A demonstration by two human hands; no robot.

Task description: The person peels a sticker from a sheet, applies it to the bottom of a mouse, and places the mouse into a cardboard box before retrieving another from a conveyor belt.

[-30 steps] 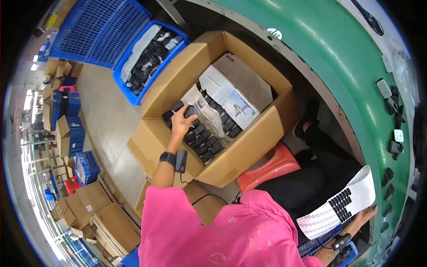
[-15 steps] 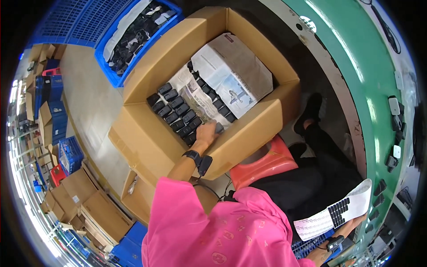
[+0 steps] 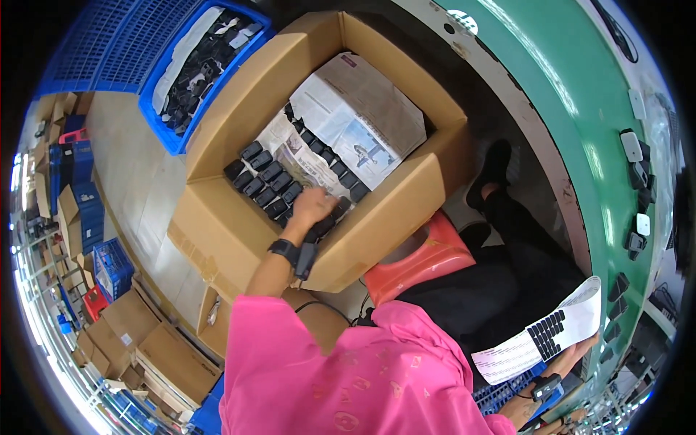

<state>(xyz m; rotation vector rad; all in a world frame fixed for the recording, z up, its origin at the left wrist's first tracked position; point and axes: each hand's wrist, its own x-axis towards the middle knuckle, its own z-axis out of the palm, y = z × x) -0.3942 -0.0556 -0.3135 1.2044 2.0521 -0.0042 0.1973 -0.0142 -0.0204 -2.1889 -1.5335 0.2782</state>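
Observation:
My left hand [image 3: 315,206] reaches into an open cardboard box [image 3: 395,210], fingers curled down over rows of small black devices [image 3: 271,172]. Its fingertips are partly hidden, so what they grip cannot be made out. One dark device [image 3: 341,207] lies just right of the fingers. Printed paper [image 3: 307,158] lies between the rows, and a larger folded newspaper sheet [image 3: 362,101] covers the far right part of the box. At the lower right, my right hand [image 3: 578,349] is closed on the edge of a curling white label strip [image 3: 504,359] bearing a block of black stickers [image 3: 546,335].
A blue crate [image 3: 154,101] of dark parts stands beyond the box at upper left. A red stool [image 3: 417,264] sits against the box's near right side. Along the right runs a green bench [image 3: 580,123] with several small devices. Flattened cartons [image 3: 177,355] lean at lower left.
The whole view has shifted, so the box appears farther left. My left hand stays low over the rows, its wrist turned a little. My right hand still holds the label strip.

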